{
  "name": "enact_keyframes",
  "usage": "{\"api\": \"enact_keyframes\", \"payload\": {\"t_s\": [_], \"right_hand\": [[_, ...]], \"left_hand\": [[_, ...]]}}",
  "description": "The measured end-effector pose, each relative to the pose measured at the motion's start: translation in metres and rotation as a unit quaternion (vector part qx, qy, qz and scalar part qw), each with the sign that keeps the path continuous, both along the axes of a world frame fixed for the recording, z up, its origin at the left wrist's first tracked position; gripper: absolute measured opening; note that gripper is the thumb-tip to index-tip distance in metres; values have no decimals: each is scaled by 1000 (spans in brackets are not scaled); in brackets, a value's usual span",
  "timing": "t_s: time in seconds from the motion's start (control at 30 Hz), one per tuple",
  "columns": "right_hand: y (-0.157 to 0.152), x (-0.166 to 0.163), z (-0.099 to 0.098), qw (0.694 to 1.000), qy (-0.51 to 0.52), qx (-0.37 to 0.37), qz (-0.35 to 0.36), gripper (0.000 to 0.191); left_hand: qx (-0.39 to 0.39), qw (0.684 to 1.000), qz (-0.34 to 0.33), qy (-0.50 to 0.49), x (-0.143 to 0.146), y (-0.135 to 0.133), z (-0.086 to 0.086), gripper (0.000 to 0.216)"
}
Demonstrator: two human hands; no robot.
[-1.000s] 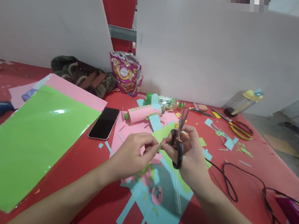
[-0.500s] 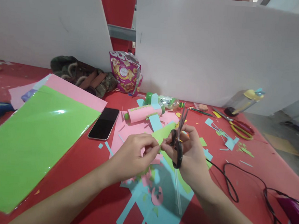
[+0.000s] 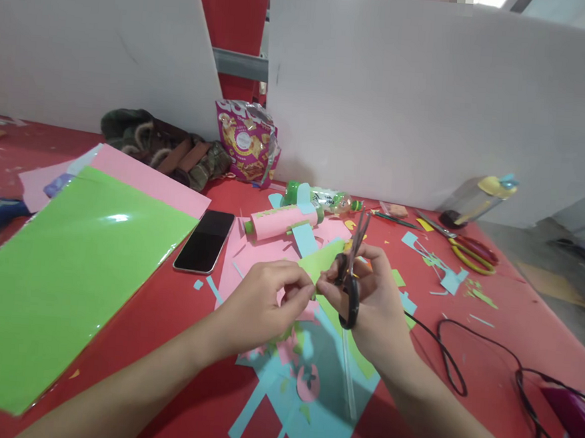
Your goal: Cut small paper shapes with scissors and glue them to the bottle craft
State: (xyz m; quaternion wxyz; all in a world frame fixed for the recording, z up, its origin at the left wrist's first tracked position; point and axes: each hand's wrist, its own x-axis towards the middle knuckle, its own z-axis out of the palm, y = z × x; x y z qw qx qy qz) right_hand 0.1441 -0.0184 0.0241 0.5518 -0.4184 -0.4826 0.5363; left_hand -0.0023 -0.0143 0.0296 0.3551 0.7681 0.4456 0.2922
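My left hand (image 3: 274,304) is closed in a pinch, its thumb and forefinger pressed together; a tiny greenish bit shows at the fingertips, too small to name. Close beside it, my right hand (image 3: 374,305) holds black-handled scissors (image 3: 352,283), blades pointing up and slightly apart. The right thumb and fingertips almost meet the left fingertips. Under both hands lie a light blue paper sheet (image 3: 319,408), a green paper piece (image 3: 324,258) and pink scraps. A pink paper cutout (image 3: 308,382) with a cross-shaped hole rests on the blue sheet.
Behind my hands lie a pink-wrapped roll (image 3: 285,222) and a green-labelled plastic bottle (image 3: 321,198). Leftward are a phone (image 3: 204,241) and a green sheet pack (image 3: 73,277). Larger scissors (image 3: 470,251), blue scraps (image 3: 434,265) and a black cable (image 3: 446,350) are on the right.
The view has shifted very slightly. Both hands keep nearly the same pose, with the scissors still in the right hand.
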Motion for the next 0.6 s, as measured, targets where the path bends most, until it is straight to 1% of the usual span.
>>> {"api": "enact_keyframes", "payload": {"t_s": [0.6], "right_hand": [[0,-1,2,1000,-8,8,2,40]], "left_hand": [[7,1000,-2,5,0,0,0,21]]}}
